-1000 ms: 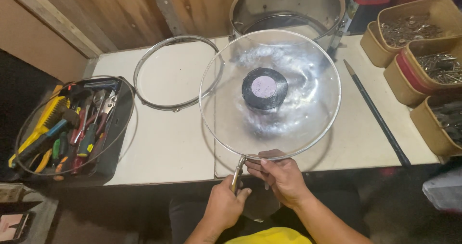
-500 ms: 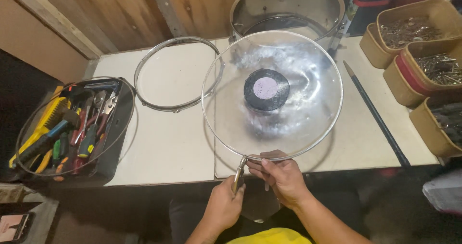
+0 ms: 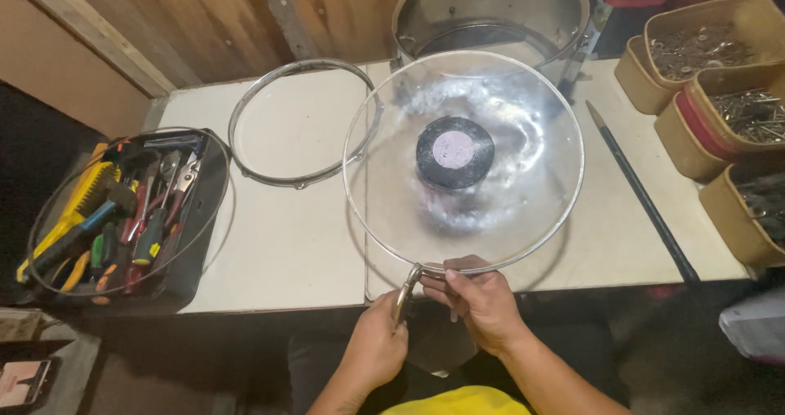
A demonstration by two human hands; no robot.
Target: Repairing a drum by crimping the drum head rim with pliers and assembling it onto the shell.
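Metal pliers [image 3: 405, 291] clenched in left hand [image 3: 378, 343]; right hand [image 3: 481, 299] pinching drumhead [image 3: 463, 157].

Drumhead [image 3: 463, 157] at worktop [image 3: 286, 243] centre; hoop [image 3: 299, 123] at ten o'clock, drum shell [image 3: 491, 14] at twelve, tool tray [image 3: 114, 215] at nine, boxes [image 3: 719, 96] at three.

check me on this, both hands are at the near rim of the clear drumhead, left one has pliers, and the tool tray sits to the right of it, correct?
Not quite. The head view shows the tool tray to the left of the clear drumhead, not the right. The rest holds: both hands are at its near rim, the left hand with pliers, the right hand beside it.
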